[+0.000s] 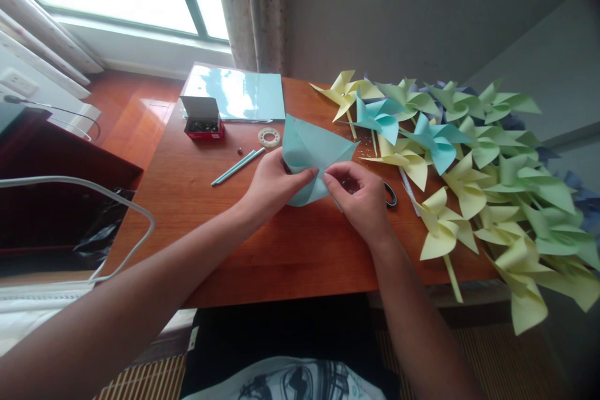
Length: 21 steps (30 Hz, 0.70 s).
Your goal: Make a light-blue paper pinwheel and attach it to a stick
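A light blue paper pinwheel (pixel 319 144), partly folded, is held up above the wooden table between both my hands. My left hand (pixel 276 178) grips its left side, the thumb pressed flat near the centre. With thumb and forefinger my right hand (pixel 359 194) pinches at the middle of the paper; anything small between those fingertips is hidden. Behind the right hand, scissors (pixel 390 194) show only a dark handle loop. Left of the paper lie blue paper sticks (pixel 238 167) and a roll of tape (pixel 269 137).
An open red box (pixel 205 128) of small metal pieces stands at the table's (pixel 262 262) back left, before blue sheets in a clear sleeve (pixel 253 94). Many finished pinwheels (pixel 443 225) in yellow, green and blue crowd the right side. A white cable (pixel 140 212) loops at the left edge.
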Each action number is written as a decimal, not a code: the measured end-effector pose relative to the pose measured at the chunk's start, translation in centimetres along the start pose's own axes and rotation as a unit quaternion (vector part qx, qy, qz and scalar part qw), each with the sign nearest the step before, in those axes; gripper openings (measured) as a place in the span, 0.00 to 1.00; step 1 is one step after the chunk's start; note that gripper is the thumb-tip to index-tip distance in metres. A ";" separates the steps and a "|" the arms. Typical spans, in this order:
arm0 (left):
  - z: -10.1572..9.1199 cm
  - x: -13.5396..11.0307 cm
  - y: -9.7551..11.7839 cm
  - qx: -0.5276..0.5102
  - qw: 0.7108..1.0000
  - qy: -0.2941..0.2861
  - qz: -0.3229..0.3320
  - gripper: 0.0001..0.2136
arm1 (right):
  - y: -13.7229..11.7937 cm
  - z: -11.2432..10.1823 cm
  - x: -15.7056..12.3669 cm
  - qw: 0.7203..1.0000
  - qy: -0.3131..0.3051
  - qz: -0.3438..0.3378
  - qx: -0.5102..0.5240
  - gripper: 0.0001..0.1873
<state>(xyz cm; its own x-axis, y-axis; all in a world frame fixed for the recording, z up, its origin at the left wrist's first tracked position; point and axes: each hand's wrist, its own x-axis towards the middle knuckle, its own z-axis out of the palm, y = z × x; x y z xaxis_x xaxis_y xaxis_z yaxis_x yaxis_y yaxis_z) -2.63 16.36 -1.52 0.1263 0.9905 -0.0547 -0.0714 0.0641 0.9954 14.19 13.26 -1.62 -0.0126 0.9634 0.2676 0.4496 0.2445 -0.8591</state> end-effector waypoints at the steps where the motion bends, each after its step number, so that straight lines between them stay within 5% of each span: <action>1: 0.0 0.0 0.0 0.001 1.000 -0.002 0.002 0.08 | 0.0 0.0 0.0 1.000 0.000 0.000 0.000 0.04; 21: 0.2 -0.1 0.3 0.002 1.000 0.000 0.002 0.08 | 0.1 -0.1 0.1 1.000 0.003 -0.001 -0.007 0.04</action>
<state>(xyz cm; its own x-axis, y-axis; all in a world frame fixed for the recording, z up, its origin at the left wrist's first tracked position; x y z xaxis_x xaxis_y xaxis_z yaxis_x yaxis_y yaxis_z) -2.44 16.22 -1.23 0.1265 0.9907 -0.0502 -0.0687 0.0593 0.9959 14.34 13.36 -1.62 -0.0069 0.9623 0.2718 0.4612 0.2442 -0.8530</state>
